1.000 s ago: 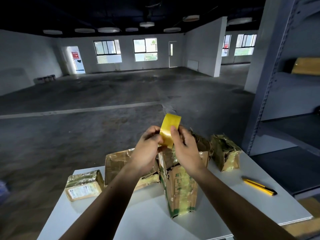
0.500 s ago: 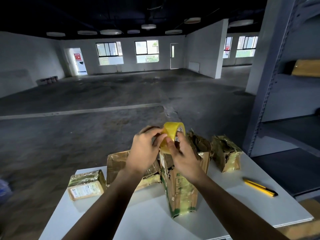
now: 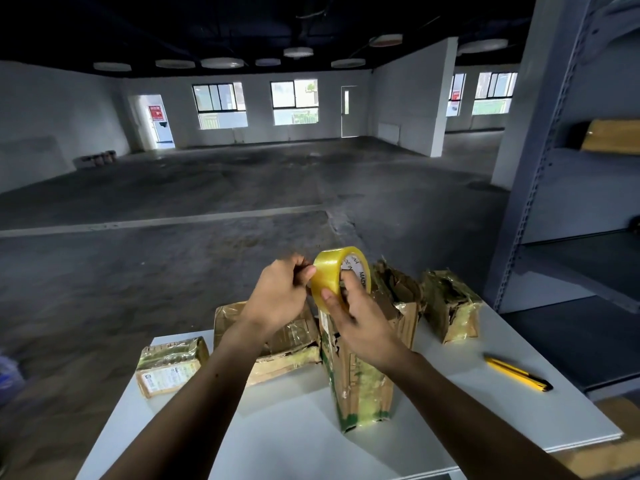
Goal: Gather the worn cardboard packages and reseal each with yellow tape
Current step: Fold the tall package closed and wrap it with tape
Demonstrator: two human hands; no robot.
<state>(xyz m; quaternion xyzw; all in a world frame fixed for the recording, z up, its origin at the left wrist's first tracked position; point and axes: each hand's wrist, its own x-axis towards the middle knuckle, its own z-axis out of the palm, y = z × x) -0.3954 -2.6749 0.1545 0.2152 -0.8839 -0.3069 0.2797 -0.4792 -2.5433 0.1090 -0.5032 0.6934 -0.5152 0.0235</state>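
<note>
Four worn boxes are seen gathered on the white table [image 3: 277, 438], so the gathering part looks done.

Nearest, a tall box [image 3: 360, 386] is stood on its end in the middle of the table. Its top is ripped and open, so it is judged not to be sealed yet.

Just above it, the roll of tape [image 3: 332, 275] is held up in the air by both hands. The roll is gripped by the right hand [image 3: 367, 327], with the thumb on the yellow outside and the fingers at the hole. The left hand [image 3: 280, 299] is curled, and its thumb and fingers are pinched on the left edge of the roll. No loose strip of tape can be seen pulled out. It is guessed that the end of the tape is being looked for.

To the left, a small box [image 3: 169, 365] and a flat box [image 3: 287, 351] are laid down. A yellow knife [image 3: 516, 372] is left on the right side of the table, well apart from the hands. Farther right, a fourth box [image 3: 450, 306] is stood with torn sides. All of them shine with wrinkled tape, and it cannot be told if any of it is new.

Most of the taping seems left to do.
</note>
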